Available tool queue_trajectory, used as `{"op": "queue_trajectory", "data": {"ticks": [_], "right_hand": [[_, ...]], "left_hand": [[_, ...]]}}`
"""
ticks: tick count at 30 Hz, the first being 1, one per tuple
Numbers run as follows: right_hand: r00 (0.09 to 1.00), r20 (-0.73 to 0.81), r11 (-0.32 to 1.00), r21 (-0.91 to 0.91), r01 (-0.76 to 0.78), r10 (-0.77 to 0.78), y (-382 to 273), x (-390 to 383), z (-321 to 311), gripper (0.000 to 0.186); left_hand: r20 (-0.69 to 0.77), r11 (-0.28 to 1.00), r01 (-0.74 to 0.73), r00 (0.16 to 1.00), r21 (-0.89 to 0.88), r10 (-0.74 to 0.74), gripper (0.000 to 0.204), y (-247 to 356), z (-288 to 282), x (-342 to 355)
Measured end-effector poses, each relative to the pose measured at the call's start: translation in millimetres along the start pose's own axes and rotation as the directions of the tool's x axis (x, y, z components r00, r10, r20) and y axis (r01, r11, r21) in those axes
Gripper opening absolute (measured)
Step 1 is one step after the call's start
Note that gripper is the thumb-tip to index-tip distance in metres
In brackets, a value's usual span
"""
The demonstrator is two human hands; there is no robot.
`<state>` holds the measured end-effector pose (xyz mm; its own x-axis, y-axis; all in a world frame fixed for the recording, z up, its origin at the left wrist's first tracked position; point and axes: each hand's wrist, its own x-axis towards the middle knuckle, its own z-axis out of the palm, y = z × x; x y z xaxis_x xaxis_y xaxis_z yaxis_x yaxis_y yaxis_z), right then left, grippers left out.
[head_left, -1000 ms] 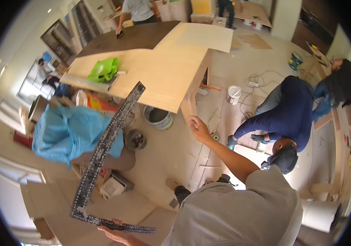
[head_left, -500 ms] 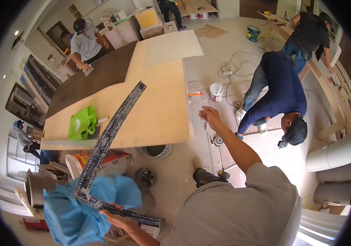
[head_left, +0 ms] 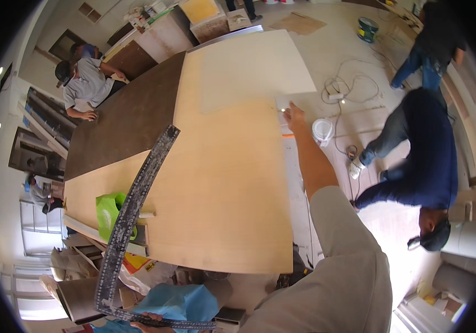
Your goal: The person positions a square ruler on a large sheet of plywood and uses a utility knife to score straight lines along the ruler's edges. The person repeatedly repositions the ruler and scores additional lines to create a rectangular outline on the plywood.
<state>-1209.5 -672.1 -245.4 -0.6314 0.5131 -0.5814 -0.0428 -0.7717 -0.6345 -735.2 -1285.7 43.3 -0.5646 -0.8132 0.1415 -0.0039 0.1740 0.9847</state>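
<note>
One black carpenter's square, scuffed and spotted with white, rose through the left half of the head view, its long leg reaching up in front of a broad pale wooden board. The left hand was closed around the short leg near the lower edge, thumb and fingers on either side of it. Whether the tip of the long leg touched the board or hung above it could not be told. The right hand was well apart from the left, reaching out by the board's right edge with its fingers bent; whether it gripped anything or met the edge was too small to tell.

As for how far things had come, a dark brown panel covered the far left of the work surface and an off-white sheet the far end, while the wide near part was bare wood. No drawn line or cut could be made out there, so any marking out seemed, by judgement, not yet begun. A green bag lay near the left edge, behind the square. Across the dark panel, a co-worker in a grey shirt rested one hand on its edge.
</note>
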Motion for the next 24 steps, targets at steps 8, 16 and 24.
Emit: {"op": "queue_trajectory", "data": {"ticks": [8,16,24], "right_hand": [[0.988,0.067,0.97,0.211,0.125,-0.142,-21.7,81.1,11.1,0.019],[0.794,0.404,0.885,0.307,0.35,-0.454,-97.8,29.2,29.4,0.012],[0.75,0.387,0.828,0.072,0.556,-0.537,-180.6,-164.4,-17.5,0.021]], "left_hand": [[0.13,0.997,0.009,0.991,0.076,-0.019,0.082,30.0,50.4,17.8],[0.039,0.973,0.009,0.999,-0.23,0.0,0.057,24.7,80.4,75.5],[0.092,0.93,0.018,0.996,-0.366,0.017,0.058,27.7,86.9,112.7]]}}
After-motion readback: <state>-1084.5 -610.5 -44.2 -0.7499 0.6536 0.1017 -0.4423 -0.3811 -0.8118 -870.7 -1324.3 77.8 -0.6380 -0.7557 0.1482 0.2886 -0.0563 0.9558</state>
